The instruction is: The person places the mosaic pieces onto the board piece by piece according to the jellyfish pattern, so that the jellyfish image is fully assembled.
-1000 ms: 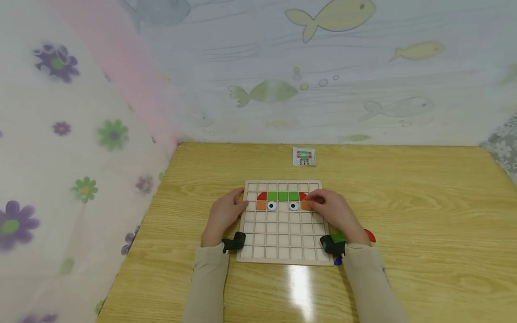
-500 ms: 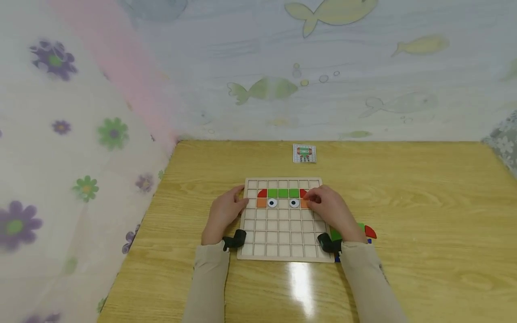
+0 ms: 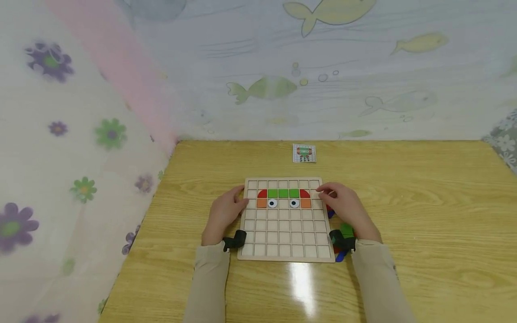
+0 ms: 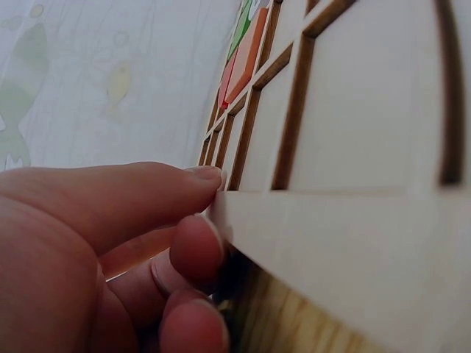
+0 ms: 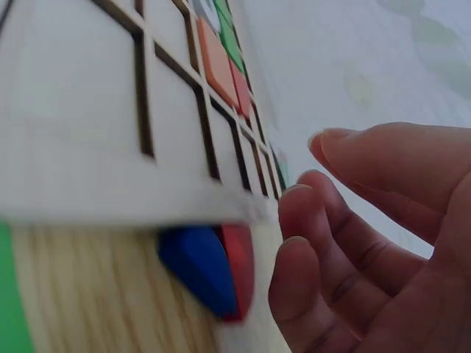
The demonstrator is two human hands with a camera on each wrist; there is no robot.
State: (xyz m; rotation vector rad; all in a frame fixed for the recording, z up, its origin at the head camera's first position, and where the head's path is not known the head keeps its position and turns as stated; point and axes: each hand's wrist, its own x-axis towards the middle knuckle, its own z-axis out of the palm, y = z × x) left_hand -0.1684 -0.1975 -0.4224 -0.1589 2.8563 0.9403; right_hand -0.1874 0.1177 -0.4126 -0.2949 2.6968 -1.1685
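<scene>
The left hand [image 3: 227, 211] pinches the grid board's [image 3: 284, 225] edge; the right hand's [image 3: 347, 206] fingers part loosely, gripping nothing. A card [image 3: 304, 153] bears a printed gridded figure.

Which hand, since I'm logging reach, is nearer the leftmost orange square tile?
The left hand: it touches the wooden grid board at its left edge, left of that orange square tile. The right hand is farther, by the board's right edge.

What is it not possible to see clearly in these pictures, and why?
Head view: loose green piece, partly hidden by the wrist camera and right arm.
Head view: printed card, fine details too small.
Right wrist view: green piece, cut off by the left edge.
Left wrist view: eye tile, cut off by the top edge.
</scene>
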